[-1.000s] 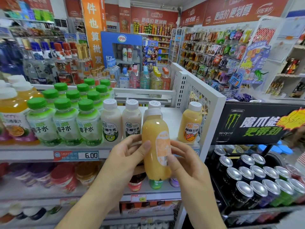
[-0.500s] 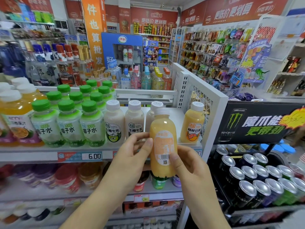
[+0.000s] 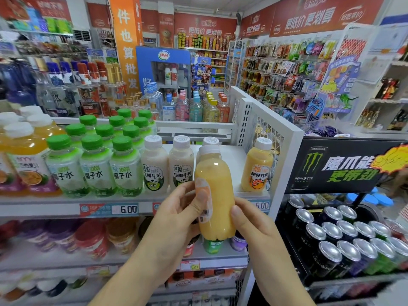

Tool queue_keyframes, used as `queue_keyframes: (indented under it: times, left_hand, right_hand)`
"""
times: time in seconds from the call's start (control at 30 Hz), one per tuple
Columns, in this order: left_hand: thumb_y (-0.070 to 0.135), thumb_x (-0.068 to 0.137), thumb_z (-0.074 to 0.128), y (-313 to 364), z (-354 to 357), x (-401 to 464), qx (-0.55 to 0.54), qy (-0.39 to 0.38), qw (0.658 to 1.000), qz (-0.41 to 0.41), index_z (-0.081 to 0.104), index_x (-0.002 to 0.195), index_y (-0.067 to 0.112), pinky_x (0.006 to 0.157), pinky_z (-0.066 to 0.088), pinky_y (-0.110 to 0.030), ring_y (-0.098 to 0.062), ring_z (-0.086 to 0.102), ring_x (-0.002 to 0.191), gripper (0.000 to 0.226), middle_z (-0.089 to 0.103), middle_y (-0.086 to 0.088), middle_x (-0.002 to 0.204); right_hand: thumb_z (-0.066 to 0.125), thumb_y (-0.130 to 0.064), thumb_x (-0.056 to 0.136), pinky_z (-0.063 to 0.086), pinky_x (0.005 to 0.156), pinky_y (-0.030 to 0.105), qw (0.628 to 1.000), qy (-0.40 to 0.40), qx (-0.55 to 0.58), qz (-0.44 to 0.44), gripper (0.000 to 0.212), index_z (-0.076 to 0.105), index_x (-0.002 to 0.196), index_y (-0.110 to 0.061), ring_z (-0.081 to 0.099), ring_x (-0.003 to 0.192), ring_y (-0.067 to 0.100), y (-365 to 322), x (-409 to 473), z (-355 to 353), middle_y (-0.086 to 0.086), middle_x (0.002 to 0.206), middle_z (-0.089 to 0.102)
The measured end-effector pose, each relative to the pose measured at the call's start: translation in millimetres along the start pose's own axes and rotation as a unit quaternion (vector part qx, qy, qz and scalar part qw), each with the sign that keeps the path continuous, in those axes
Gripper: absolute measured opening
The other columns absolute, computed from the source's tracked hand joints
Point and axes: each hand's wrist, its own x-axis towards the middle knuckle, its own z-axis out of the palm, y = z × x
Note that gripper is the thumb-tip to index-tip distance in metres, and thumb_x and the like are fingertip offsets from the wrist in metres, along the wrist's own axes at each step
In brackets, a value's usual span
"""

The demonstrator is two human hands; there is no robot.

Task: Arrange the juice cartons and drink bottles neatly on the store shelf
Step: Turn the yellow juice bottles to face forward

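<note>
Gripping an upright orange juice bottle, cap up, both hands: left, right.

Bare shelf gap beside orange bottle

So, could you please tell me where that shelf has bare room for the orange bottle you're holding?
Bare shelf lies between the milky white bottles and the lone orange bottle by the mesh end panel. Leftward, green-capped bottles stand crowded.
</note>
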Motion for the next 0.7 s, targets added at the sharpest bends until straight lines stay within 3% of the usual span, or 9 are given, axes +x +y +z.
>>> queue_keyframes:
  times: [0.13,0.33,0.43,0.53,0.7]
  left_hand:
    - [0.040,0.104,0.055,1,0,-2,0.068,-0.005,0.998,-0.001,0.072,0.128,0.023,0.104,0.057,-0.048,-0.023,0.070,0.121,0.034,0.075,-0.005,0.128]
    - [0.025,0.101,0.062,1,2,-10,0.053,0.037,0.998,0.001,0.062,0.129,0.017,0.086,0.066,-0.046,-0.027,0.078,0.104,0.029,0.080,-0.009,0.110]
    - [0.024,0.095,0.069,2,3,-12,0.029,0.033,0.999,-0.007,0.059,0.132,0.011,0.093,0.063,-0.051,-0.033,0.077,0.105,0.041,0.080,-0.012,0.112]
    - [0.023,0.096,0.068,6,-3,-11,-0.007,0.023,1.000,-0.019,0.059,0.136,0.008,0.100,0.058,-0.059,-0.041,0.074,0.111,0.043,0.077,-0.020,0.118]
    - [0.027,0.101,0.059,8,-7,-11,-0.030,-0.001,0.999,-0.030,0.064,0.136,0.007,0.104,0.055,-0.060,-0.042,0.068,0.122,0.041,0.072,-0.019,0.130]
  right_hand:
    - [0.067,-0.031,0.089,0.056,0.077,0.019,0.999,0.041,-0.006,-0.023,0.032,0.075,0.115,-0.015,0.076,0.094,0.008,-1,-4,8,-0.002,0.103,0.082]
    - [0.082,-0.041,0.082,0.061,0.087,0.031,0.979,0.128,-0.131,-0.086,0.036,0.071,0.114,-0.032,0.075,0.103,0.011,8,-14,18,-0.014,0.108,0.078]
    - [0.089,-0.040,0.083,0.059,0.086,0.030,0.960,0.122,-0.213,-0.131,0.037,0.067,0.113,-0.039,0.073,0.103,0.012,9,-19,22,-0.014,0.109,0.075]
    - [0.080,-0.044,0.085,0.059,0.089,0.039,0.964,0.095,-0.202,-0.145,0.038,0.067,0.120,-0.038,0.072,0.108,0.020,7,-22,16,-0.008,0.114,0.074]
    - [0.076,-0.025,0.089,0.056,0.102,0.043,0.967,0.000,-0.217,-0.133,0.057,0.060,0.141,-0.041,0.067,0.125,0.019,-2,-21,1,-0.014,0.132,0.071]
